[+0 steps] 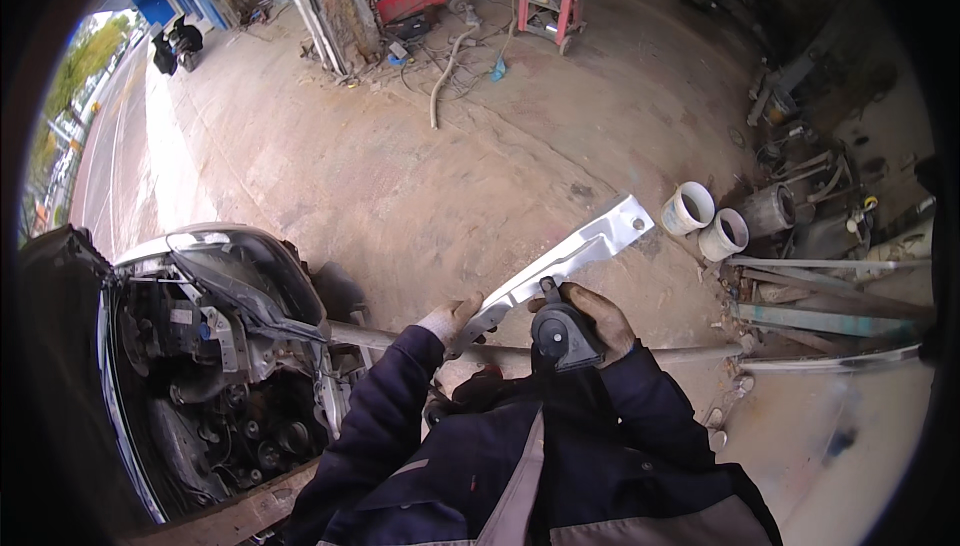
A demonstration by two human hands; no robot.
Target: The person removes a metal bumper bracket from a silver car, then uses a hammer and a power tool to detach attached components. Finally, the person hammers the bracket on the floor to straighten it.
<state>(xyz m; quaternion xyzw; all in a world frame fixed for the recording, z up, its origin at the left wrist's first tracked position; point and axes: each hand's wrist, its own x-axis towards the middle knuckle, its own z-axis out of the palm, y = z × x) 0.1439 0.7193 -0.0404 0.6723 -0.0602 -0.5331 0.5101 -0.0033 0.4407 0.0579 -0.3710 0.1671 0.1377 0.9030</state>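
Note:
My left hand (452,321) is closed round the near end of a long, bright silver metal bracket (570,256). The bracket slants up and away to the right and has a hole near its far end. In my right hand (604,320) is a black, snail-shaped car horn (560,334) with a small mounting tab on top. The horn is held in front of my chest, just below the bracket; whether the tab touches the metal I cannot tell. My fingers behind the horn are partly hidden.
To my left stands a car with its engine bay (245,416) exposed. A long bar (680,354) runs across behind my hands. Two white buckets (687,209) and metal beams (820,316) are at the right. Farther off are a red wheeled cart (545,21) and a hose (446,76).

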